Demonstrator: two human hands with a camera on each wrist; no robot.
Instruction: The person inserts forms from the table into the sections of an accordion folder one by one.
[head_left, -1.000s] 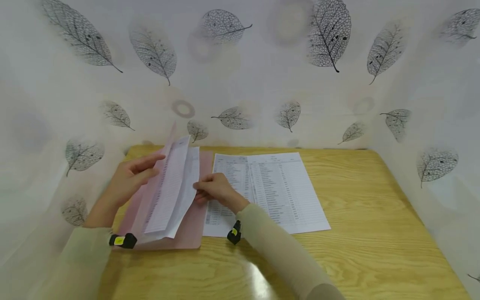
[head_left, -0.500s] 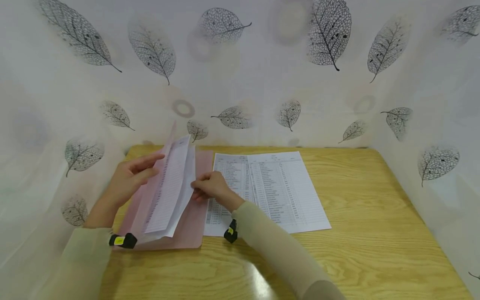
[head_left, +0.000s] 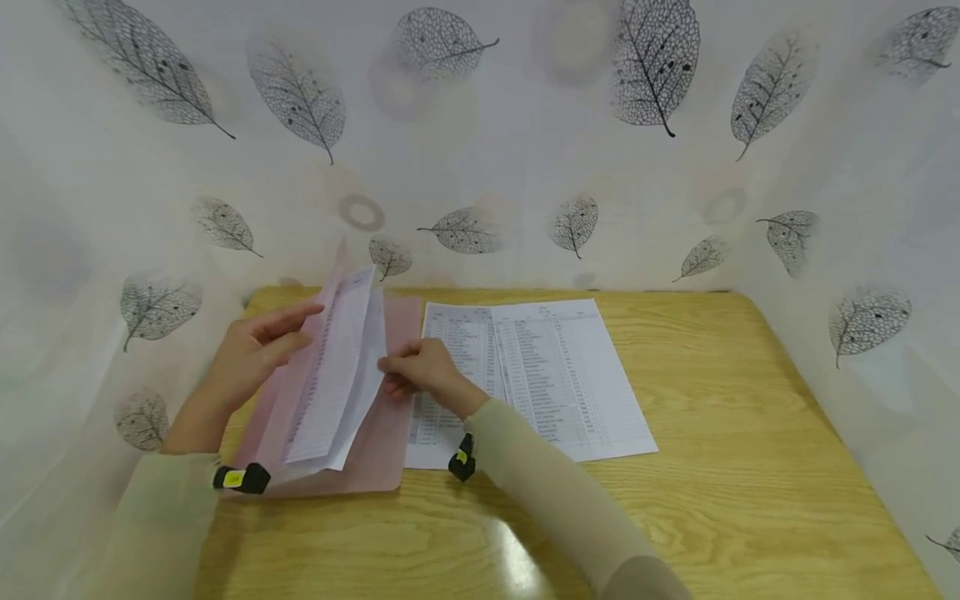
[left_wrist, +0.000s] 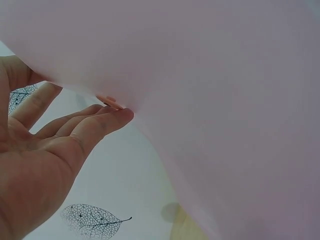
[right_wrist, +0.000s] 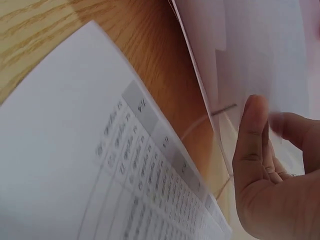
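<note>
A pink folder (head_left: 386,458) lies partly spread on the left of the wooden table, its cover (left_wrist: 200,90) raised. My left hand (head_left: 243,362) holds that cover near its edge, fingers (left_wrist: 95,127) fairly straight against it. Inside the folder, a printed sheet (head_left: 330,375) leans upright with a white sheet (head_left: 363,417) behind it. Between thumb and forefinger, my right hand (head_left: 427,371) pinches the white sheet's right edge; the right wrist view shows the fingertips against pale, see-through paper. The curled lower fingers hang over the folder's pink back.
Two printed sheets, a left one (head_left: 457,329) and a right one (head_left: 570,383), lie flat and overlapping beside the folder, partly under my right forearm. The wooden table (head_left: 750,467) extends right. A leaf-patterned cloth (head_left: 510,167) walls the back and sides.
My right hand has drifted slightly left with the pinched sheet edge, bringing it closer to the printed sheet. My left hand keeps its hold on the raised cover. The head view has shifted a little.
</note>
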